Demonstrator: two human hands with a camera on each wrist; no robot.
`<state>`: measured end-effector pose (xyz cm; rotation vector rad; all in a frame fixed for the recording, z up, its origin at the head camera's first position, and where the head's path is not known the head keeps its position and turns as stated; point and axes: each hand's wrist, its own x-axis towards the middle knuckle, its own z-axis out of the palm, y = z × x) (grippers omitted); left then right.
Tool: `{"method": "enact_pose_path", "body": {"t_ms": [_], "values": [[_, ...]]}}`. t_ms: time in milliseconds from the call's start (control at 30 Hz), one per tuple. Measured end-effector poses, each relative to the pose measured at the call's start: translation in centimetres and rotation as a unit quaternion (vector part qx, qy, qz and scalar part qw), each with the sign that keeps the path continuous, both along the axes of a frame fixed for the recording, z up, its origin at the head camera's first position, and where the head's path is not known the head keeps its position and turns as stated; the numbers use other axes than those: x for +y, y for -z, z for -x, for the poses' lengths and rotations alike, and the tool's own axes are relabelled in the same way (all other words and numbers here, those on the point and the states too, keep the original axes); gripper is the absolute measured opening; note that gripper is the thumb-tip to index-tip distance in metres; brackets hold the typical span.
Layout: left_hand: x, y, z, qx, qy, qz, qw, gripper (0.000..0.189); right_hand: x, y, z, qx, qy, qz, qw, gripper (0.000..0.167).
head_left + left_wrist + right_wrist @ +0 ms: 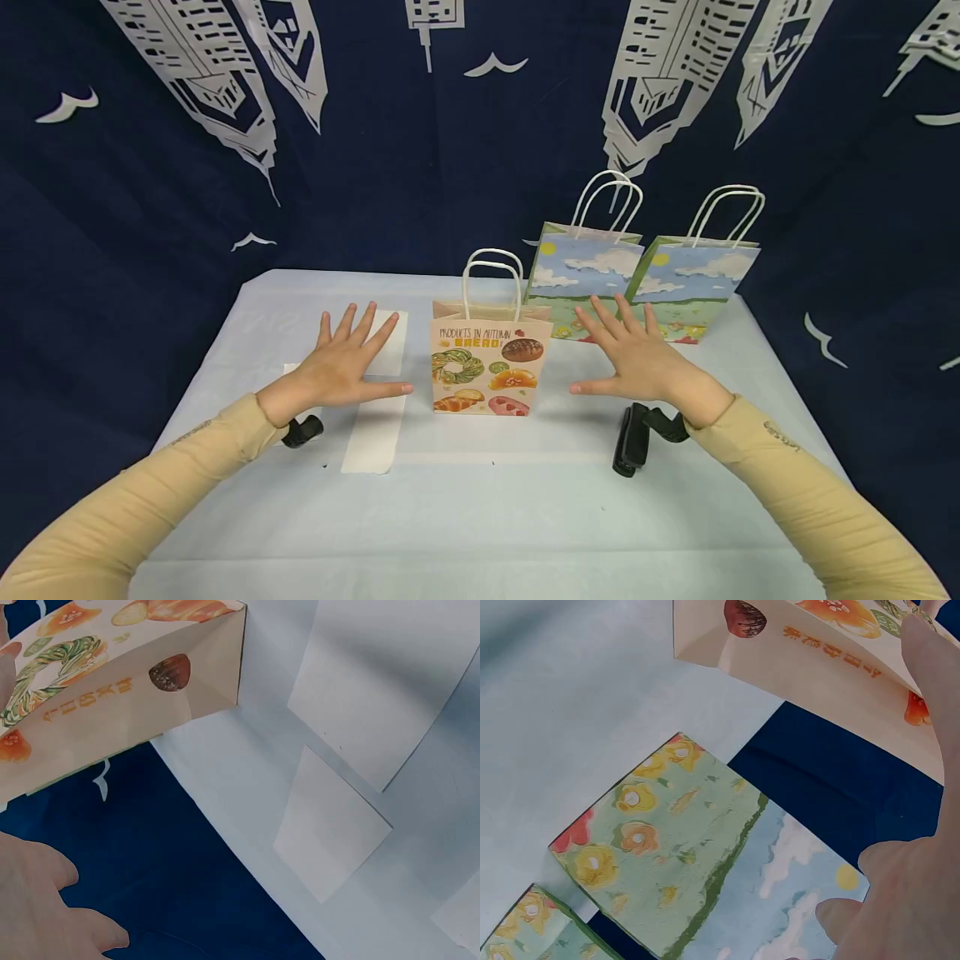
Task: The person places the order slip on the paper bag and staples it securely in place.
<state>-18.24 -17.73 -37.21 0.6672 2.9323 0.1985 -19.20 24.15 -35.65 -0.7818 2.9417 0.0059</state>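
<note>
A beige paper bag (491,367) printed with breads stands upright mid-table, its white handles raised. To its left my left hand (337,367) is spread flat in the air, fingers straight, above white paper sheets (382,425). My right hand (637,358) is spread likewise on the bag's other side, overlapping the lower part of a blue-and-green landscape bag (585,267) in the head view. Both hands hold nothing. The left wrist view shows the beige bag's side panel (180,705) beyond the fingers; the right wrist view shows its opposite side (780,667).
A second landscape bag (693,283) stands at the back right, beside the first one. Black wrist-camera mounts hang under both wrists, the right one (632,442) more visible. The light-covered table (480,517) meets a dark blue curtain (450,167) with white building prints behind it.
</note>
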Motion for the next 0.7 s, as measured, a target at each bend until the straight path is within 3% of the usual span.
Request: {"method": "enact_pose_path", "body": {"t_ms": [333,700], "values": [[-1.2,-0.1,-0.1,0.007,-0.014,-0.005,0.9999,0.108,-0.7,-0.6,0.1,0.005,-0.009,0.012,0.9999,0.112],[-2.9,-0.5,-0.5,0.012,-0.033,-0.024,0.9991,0.105,-1.6,-1.4,0.8,0.041,-0.037,0.030,0.9980,0.112]]}}
